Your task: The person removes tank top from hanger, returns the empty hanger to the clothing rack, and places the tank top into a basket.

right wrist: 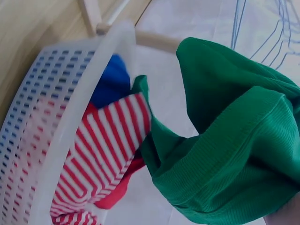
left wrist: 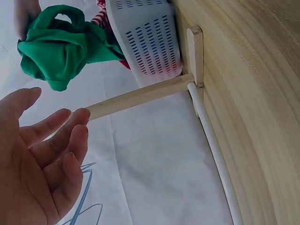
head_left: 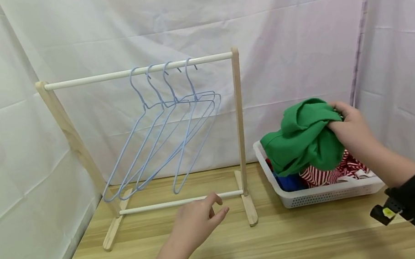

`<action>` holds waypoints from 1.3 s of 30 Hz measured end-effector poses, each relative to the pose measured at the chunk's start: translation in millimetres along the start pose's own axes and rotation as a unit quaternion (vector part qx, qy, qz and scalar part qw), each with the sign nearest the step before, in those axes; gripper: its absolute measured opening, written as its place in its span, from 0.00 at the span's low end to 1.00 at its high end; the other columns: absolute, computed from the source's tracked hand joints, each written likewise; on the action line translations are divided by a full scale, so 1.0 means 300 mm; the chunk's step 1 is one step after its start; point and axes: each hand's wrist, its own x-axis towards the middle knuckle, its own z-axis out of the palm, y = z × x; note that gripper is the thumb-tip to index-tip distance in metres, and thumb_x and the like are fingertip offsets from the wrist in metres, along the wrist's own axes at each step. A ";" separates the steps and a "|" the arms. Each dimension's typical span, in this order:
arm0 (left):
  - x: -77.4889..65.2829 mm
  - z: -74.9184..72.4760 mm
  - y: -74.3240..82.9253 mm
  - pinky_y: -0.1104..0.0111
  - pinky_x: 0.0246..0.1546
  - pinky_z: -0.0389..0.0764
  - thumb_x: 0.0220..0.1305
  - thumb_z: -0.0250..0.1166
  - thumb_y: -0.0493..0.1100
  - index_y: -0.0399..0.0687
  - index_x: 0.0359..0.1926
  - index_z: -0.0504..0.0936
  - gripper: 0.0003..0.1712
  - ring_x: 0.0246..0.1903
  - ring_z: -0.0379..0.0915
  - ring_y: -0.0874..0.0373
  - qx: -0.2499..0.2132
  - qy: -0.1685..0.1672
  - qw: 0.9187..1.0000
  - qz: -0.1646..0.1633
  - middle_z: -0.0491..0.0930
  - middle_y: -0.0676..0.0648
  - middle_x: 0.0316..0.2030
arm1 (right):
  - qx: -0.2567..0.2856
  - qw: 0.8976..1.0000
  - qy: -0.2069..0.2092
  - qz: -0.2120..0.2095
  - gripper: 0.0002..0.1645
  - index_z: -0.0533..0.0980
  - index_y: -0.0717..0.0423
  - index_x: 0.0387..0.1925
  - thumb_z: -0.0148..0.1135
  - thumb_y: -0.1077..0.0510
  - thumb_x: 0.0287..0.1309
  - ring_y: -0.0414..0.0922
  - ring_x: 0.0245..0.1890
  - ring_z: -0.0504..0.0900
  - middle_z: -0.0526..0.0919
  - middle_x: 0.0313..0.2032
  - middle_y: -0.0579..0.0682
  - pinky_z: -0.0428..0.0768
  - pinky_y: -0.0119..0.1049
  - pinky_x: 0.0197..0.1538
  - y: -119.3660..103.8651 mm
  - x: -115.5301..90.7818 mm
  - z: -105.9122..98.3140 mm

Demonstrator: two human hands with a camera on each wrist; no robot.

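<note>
My right hand [head_left: 350,125] grips a bunched green garment [head_left: 305,137] above the white basket [head_left: 327,194] at the right. In the right wrist view the green cloth [right wrist: 234,154] shows a ribbed band, and most of the hand is hidden behind it. A lower fold hangs close to the red-and-white striped cloth [right wrist: 110,145] in the basket. My left hand [head_left: 194,222] hovers in front of the rack's lower bar, its fingers loosely bent and holding nothing. The left wrist view shows that palm [left wrist: 28,173] bare.
A wooden rack [head_left: 240,119] with a white top bar [head_left: 90,79] stands left of the basket. Several light-blue wire hangers [head_left: 142,138] hang from it, bunched toward the right. Blue cloth [head_left: 289,182] lies in the basket beside the striped one. White sheets [head_left: 300,39] enclose the wooden table.
</note>
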 end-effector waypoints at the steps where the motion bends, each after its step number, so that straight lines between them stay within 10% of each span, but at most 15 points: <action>1: -0.001 0.001 -0.002 0.73 0.16 0.65 0.67 0.61 0.56 0.53 0.40 0.80 0.13 0.13 0.61 0.72 -0.001 -0.002 1.000 -0.001 0.68 0.65 0.14 | 0.000 1.000 0.001 0.004 0.14 0.73 0.53 0.52 0.48 0.61 0.68 0.36 0.38 0.74 0.72 0.44 0.47 0.76 0.24 0.34 0.006 0.009 -0.005; 15: -0.003 0.008 -0.019 0.73 0.15 0.65 0.68 0.60 0.56 0.51 0.42 0.81 0.15 0.13 0.62 0.72 -0.005 -0.019 1.000 -0.010 0.67 0.65 0.14 | -0.022 0.999 0.024 0.043 0.27 0.64 0.64 0.65 0.44 0.57 0.70 0.45 0.51 0.71 0.64 0.62 0.63 0.73 0.23 0.41 0.032 0.107 -0.036; 39: -0.006 0.034 -0.033 0.73 0.16 0.64 0.68 0.60 0.57 0.52 0.41 0.81 0.15 0.13 0.61 0.72 -0.004 -0.019 1.000 -0.016 0.67 0.66 0.14 | -0.115 0.989 0.065 0.066 0.31 0.59 0.61 0.70 0.40 0.55 0.69 0.59 0.59 0.65 0.63 0.67 0.65 0.70 0.51 0.50 0.046 0.243 -0.110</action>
